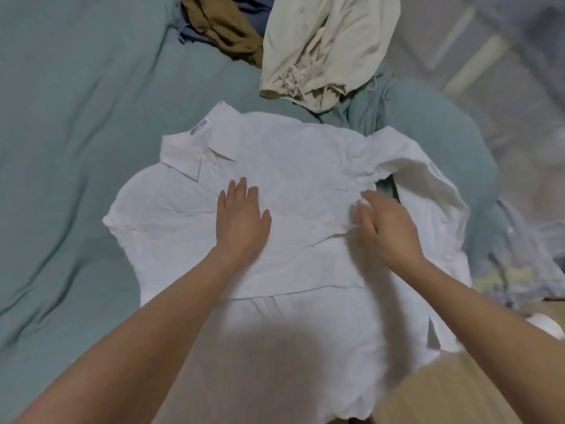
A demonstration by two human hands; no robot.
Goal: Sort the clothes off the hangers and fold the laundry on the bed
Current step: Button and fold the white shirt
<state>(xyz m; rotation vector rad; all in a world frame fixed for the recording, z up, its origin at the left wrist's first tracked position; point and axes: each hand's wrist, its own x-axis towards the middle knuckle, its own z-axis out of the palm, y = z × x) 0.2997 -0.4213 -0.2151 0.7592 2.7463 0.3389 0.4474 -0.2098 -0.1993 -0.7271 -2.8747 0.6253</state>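
A pale green bed [76,117] is carrying a white collared shirt [290,179] lying spread flat near its front edge. Beyond the shirt, a cream garment [321,47] and a brown garment [226,29] are lying crumpled. The left hand [241,221] is pressing flat on the shirt's middle, fingers extended; the right hand [388,231] is pinching a fold of shirt fabric beside the sleeve.

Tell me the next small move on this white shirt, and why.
Probably fold the far sleeve inward across the white shirt: the left hand lies flat, pinning the front, while the right hand pinches fabric near that bunched sleeve.
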